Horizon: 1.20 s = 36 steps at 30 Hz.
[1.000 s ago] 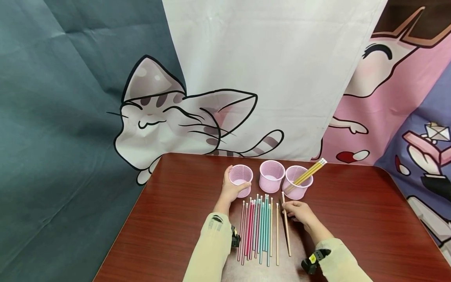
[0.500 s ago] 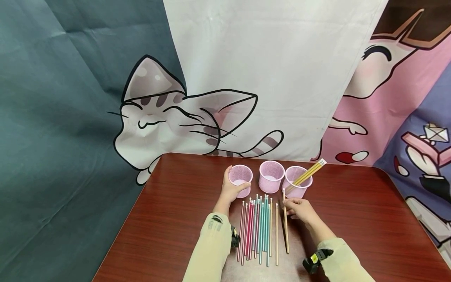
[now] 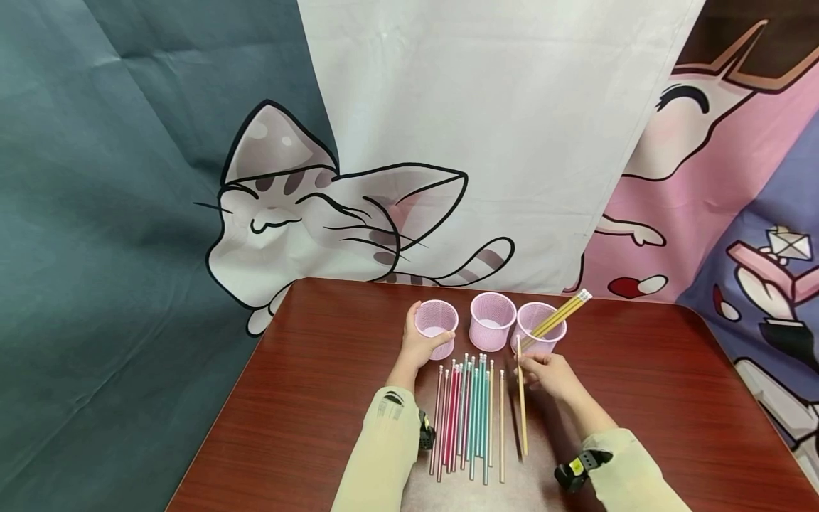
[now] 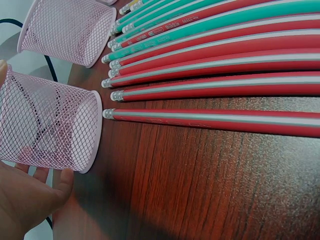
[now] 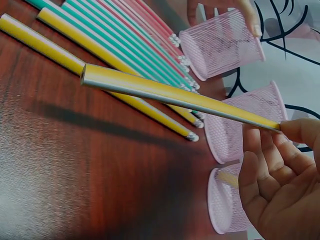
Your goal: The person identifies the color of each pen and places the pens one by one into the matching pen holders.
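Note:
My right hand [image 3: 549,375] pinches a yellow pencil [image 5: 175,97] near its eraser end between thumb and fingers. The pencil is tilted above the table, its shadow falling beside it. Its upper end overlaps the right pink mesh pencil cup [image 3: 526,343], where several yellow pencils [image 3: 563,313] lean to the right. Over at the left pink mesh pencil cup [image 4: 55,125], my left hand [image 3: 419,345] holds the side, thumb in front and fingers behind. Between the hands lie red pencils [image 4: 215,120], green pencils [image 3: 481,409] and two yellow pencils [image 5: 155,116], erasers toward the cups.
A middle pink mesh pencil cup [image 3: 491,334] stands between the other two, close to the right one. The brown wooden table [image 3: 307,398] ends just behind the cups, against a printed cloth backdrop [image 3: 448,107].
My right hand has raised the yellow pencil and moved it slightly away from me, its eraser end now over the right cup's front. The left hand has stayed on its cup.

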Available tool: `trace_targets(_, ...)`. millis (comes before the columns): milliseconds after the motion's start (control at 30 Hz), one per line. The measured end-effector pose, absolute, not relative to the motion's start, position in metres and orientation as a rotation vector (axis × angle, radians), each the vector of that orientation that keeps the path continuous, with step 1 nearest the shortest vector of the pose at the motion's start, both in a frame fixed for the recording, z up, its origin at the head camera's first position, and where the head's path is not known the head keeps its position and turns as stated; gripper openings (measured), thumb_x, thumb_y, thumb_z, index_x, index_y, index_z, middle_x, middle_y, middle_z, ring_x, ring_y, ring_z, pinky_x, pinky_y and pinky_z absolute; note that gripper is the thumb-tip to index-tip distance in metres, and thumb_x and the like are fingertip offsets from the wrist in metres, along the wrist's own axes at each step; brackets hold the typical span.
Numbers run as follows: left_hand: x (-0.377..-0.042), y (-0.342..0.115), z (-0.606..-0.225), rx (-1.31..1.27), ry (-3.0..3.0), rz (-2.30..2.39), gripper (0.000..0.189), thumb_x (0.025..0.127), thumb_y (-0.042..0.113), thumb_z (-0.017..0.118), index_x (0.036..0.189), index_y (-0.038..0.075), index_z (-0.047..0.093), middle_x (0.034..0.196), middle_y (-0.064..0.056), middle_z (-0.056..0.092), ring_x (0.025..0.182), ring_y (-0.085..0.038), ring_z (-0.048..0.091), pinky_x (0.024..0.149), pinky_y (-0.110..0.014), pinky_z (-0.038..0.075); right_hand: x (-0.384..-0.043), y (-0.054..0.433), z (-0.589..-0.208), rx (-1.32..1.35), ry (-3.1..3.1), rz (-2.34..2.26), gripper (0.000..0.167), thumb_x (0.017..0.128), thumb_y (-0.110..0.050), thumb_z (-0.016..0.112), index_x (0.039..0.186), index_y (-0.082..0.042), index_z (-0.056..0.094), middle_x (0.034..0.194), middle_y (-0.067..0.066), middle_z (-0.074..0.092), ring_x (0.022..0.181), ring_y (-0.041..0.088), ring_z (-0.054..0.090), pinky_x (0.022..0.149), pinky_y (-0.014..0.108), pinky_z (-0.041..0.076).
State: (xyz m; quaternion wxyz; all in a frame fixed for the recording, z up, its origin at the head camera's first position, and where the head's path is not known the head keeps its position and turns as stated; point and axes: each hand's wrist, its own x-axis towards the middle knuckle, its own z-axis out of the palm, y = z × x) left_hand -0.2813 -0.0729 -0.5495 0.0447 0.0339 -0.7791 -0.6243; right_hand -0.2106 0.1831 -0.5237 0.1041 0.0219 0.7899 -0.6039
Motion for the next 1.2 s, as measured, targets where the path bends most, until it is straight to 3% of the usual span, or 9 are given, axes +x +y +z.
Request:
trace_targets(333, -0.284, -0.073, -0.552, 0.100, -2.387, -1.907, 0.096, 0.061, 0.016, 0.087, 0.140, 0.019, 0.031, 0.137, -0.014, 0.038, 0.121, -0.030, 0.040, 0.100, -0.044, 0.031, -0.214, 0.188, -0.510, -0.019, 2.308, -1.858, 0.027, 0.093, -0.005, 0.051, 0.103, 0.020, 0.054, 0.075, 0.013, 0.066, 0.058, 0.011, 0.057, 0.056, 0.033, 0.052)
trace_targets(867, -0.281, -0.073, -0.550, 0.094, -2.398, -1.893, 0.096, 0.061, 0.016, 0.087, 0.139, 0.020, 0.031, 0.136, -0.015, 0.038, 0.121, -0.033, 0.040, 0.100, -0.046, 0.031, -0.225, 0.199, -0.485, -0.053, 2.425, -1.794, 0.037, 0.095, -0.010, 0.049, 0.114, 0.022, 0.048, 0.087, 0.021, 0.066, 0.069, 0.014, 0.065, 0.064, 0.043, 0.054)
trace_targets(1200, -0.282, -0.073, -0.551, 0.089, -2.386, -1.899, 0.097, 0.061, 0.016, 0.086, 0.140, 0.018, 0.030, 0.136, -0.015, 0.038, 0.121, -0.032, 0.040, 0.100, -0.045, 0.031, -0.232, 0.205, -0.465, -0.008, 2.453, -1.864, 0.040, 0.094, -0.013, 0.053, 0.115, 0.021, 0.047, 0.081, 0.009, 0.068, 0.066, 0.007, 0.063, 0.060, 0.027, 0.053)
